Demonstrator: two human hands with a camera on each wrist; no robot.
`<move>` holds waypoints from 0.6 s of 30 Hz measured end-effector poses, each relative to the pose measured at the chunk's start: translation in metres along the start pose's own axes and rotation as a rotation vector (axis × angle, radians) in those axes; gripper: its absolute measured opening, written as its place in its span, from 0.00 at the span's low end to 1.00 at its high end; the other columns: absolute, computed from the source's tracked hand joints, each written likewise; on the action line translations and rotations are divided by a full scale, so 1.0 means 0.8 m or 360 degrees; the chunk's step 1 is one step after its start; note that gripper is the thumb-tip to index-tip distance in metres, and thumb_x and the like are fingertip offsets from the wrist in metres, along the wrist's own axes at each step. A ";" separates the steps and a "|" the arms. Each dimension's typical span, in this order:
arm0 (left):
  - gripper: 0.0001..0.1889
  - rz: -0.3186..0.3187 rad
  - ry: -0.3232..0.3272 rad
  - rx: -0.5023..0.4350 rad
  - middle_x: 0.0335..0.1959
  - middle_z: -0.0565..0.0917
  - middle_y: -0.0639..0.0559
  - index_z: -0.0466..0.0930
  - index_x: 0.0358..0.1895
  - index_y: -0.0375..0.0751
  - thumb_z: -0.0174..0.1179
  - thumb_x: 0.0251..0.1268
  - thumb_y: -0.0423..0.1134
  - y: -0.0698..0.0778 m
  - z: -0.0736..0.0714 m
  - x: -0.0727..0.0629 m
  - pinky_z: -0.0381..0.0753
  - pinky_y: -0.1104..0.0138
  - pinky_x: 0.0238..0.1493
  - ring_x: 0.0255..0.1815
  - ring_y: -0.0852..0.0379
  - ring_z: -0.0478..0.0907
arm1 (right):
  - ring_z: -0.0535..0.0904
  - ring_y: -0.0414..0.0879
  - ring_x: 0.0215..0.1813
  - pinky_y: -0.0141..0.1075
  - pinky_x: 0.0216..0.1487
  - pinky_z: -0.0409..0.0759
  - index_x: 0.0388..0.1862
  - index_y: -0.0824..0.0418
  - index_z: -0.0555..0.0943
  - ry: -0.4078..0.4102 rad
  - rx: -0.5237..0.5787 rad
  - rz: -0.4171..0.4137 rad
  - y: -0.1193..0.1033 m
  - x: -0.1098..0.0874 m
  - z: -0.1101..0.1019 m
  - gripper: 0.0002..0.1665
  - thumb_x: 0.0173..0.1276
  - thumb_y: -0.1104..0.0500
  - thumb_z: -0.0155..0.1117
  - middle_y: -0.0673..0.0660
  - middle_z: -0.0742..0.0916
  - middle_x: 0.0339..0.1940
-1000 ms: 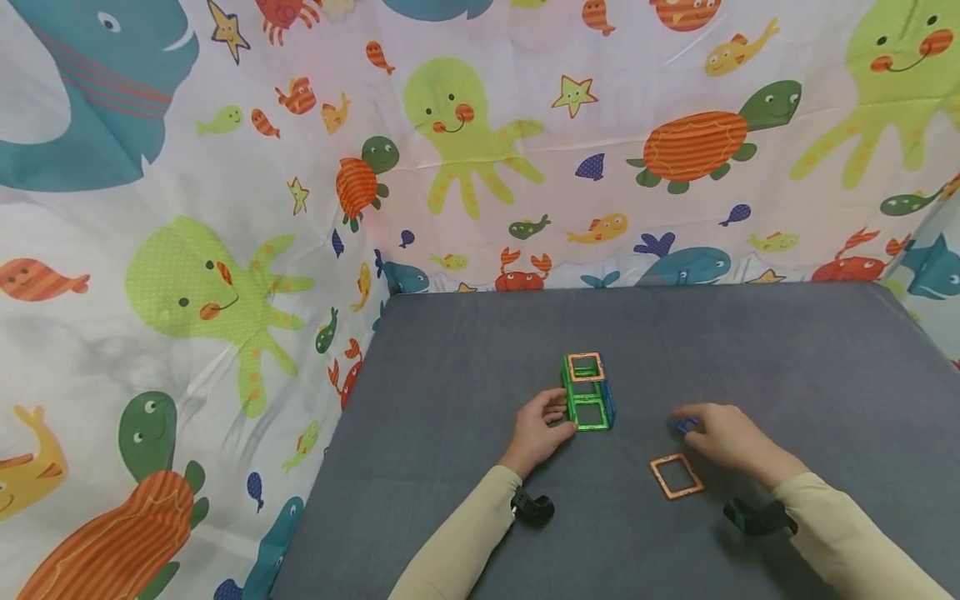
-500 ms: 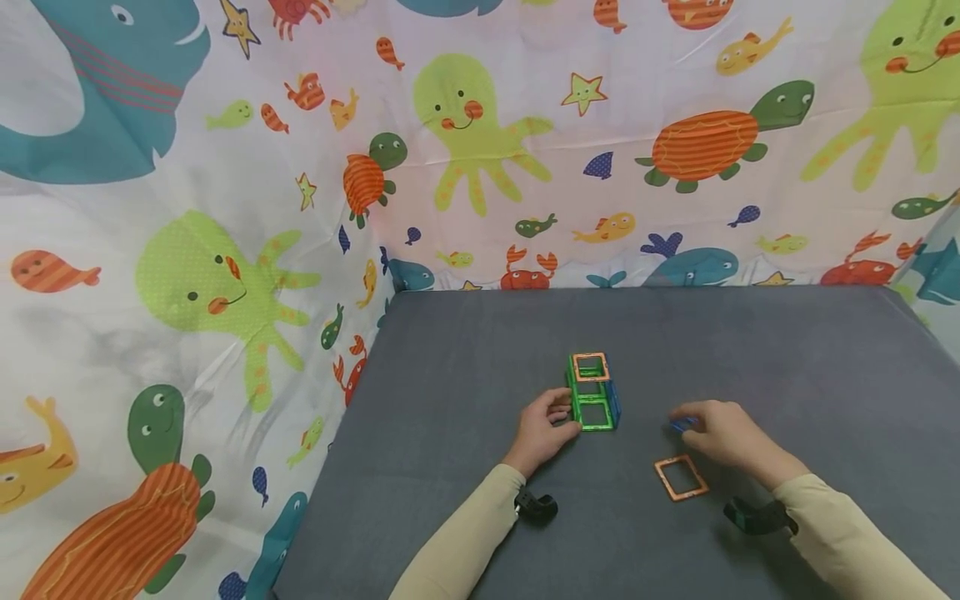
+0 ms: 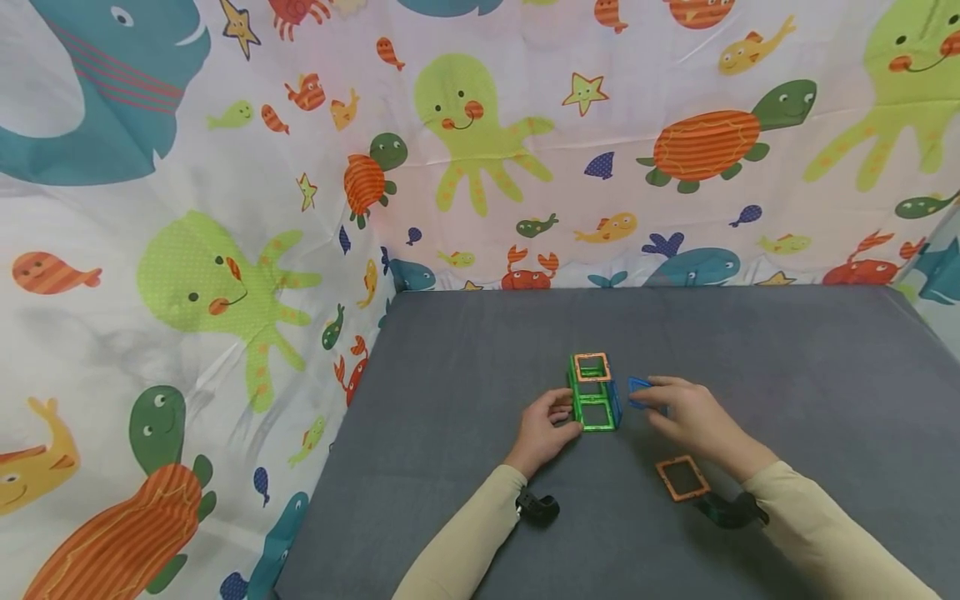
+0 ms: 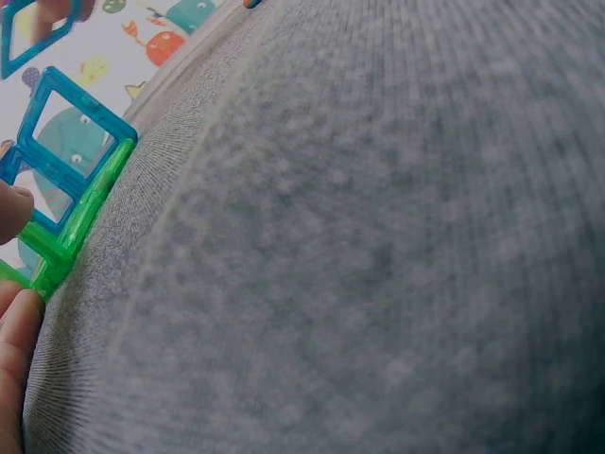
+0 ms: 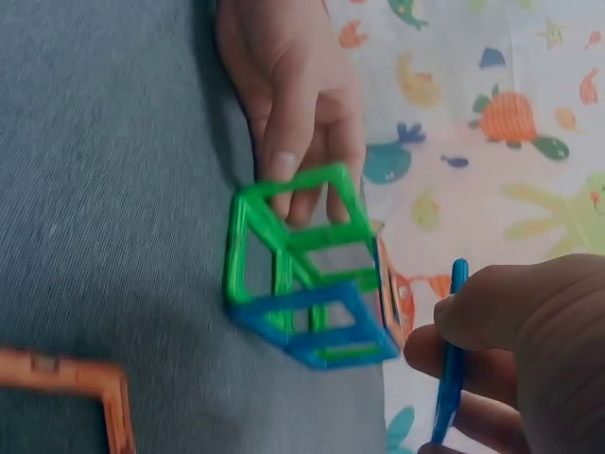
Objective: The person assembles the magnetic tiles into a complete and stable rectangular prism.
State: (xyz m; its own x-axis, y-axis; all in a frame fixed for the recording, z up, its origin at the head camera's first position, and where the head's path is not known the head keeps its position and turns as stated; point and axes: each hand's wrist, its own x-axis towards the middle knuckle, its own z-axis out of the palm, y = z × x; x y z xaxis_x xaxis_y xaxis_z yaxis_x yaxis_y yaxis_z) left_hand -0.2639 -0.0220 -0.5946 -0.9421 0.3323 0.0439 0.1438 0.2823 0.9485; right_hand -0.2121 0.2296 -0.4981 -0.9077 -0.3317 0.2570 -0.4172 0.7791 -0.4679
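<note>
An open-framed structure of square magnetic tiles stands on the grey surface: green tiles point(image 3: 592, 399) at the front and left, blue tiles point(image 5: 342, 337) on the right, and an orange tile point(image 3: 594, 380) on top at the back. My left hand point(image 3: 542, 429) holds its left side, the thumb at the front corner and the fingers curled behind the green edge. Just right of the structure, apart from it, my right hand point(image 3: 697, 421) pinches a single blue magnetic tile point(image 5: 452, 369), raised off the surface and seen edge-on in the right wrist view.
A loose orange magnetic tile point(image 3: 666, 483) lies flat in front of the right hand, near the right wrist camera point(image 3: 731, 510). The grey tabletop point(image 3: 465, 350) is bordered at the back and sides by sea-animal cloth point(image 3: 480, 250).
My right hand has lifted the blue tile and carried it left towards the structure. The left hand stays on the structure, and the loose orange tile lies where it was.
</note>
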 end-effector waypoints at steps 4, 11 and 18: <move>0.28 -0.0001 0.0012 0.0004 0.60 0.83 0.44 0.76 0.67 0.41 0.69 0.62 0.33 -0.001 0.000 0.001 0.81 0.73 0.59 0.60 0.50 0.82 | 0.83 0.68 0.59 0.42 0.35 0.85 0.49 0.63 0.89 0.0011 -0.0005 -0.0073 -0.012 0.010 0.009 0.15 0.62 0.70 0.71 0.71 0.86 0.56; 0.28 -0.0009 0.0023 0.0012 0.60 0.83 0.45 0.77 0.67 0.42 0.69 0.62 0.33 -0.004 -0.001 0.001 0.81 0.74 0.59 0.59 0.52 0.82 | 0.83 0.64 0.60 0.48 0.46 0.88 0.42 0.62 0.91 0.0050 -0.0069 -0.0334 -0.023 0.028 0.042 0.12 0.59 0.70 0.75 0.59 0.92 0.43; 0.26 0.0066 0.0020 0.0025 0.60 0.83 0.43 0.77 0.66 0.40 0.68 0.62 0.34 -0.002 -0.001 0.000 0.82 0.72 0.59 0.59 0.50 0.83 | 0.83 0.64 0.61 0.48 0.47 0.87 0.41 0.62 0.91 0.0063 -0.0116 -0.0463 -0.030 0.038 0.059 0.13 0.55 0.70 0.78 0.57 0.92 0.41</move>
State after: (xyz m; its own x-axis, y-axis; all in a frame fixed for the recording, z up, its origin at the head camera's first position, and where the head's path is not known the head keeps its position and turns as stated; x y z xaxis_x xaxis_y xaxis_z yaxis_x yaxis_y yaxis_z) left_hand -0.2643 -0.0233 -0.5957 -0.9389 0.3329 0.0871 0.1874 0.2824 0.9408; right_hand -0.2318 0.1755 -0.5187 -0.7473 -0.5267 0.4051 -0.6539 0.6910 -0.3081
